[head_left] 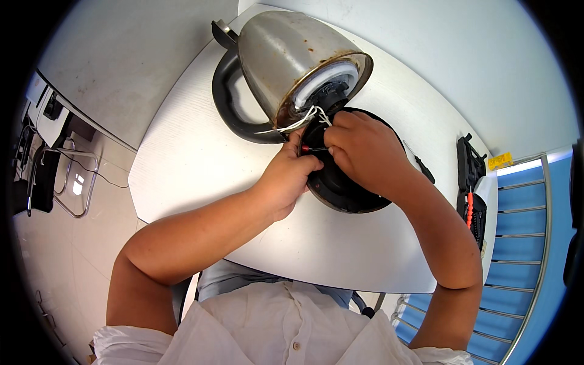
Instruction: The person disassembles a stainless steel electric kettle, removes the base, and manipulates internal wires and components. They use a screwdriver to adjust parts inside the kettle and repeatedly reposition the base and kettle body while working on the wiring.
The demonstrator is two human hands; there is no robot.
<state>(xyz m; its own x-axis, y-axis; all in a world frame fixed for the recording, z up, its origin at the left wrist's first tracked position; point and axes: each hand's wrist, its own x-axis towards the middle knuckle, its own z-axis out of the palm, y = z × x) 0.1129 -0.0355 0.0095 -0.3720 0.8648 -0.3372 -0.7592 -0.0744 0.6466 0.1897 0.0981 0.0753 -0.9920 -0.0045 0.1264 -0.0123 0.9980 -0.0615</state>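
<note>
- Both hands, left [291, 172] and right [359, 146], pinched the thin, fragile white and red wires [310, 115].
- The dented steel kettle [286, 55] lay tipped, light but slippery; its black handle [228, 103] looked safest to grip.

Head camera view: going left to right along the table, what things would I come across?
Kettle handle → steel kettle body lying on its side → left hand → right hand on the round black base → screwdriver → black tool case at the table's right edge.
</note>
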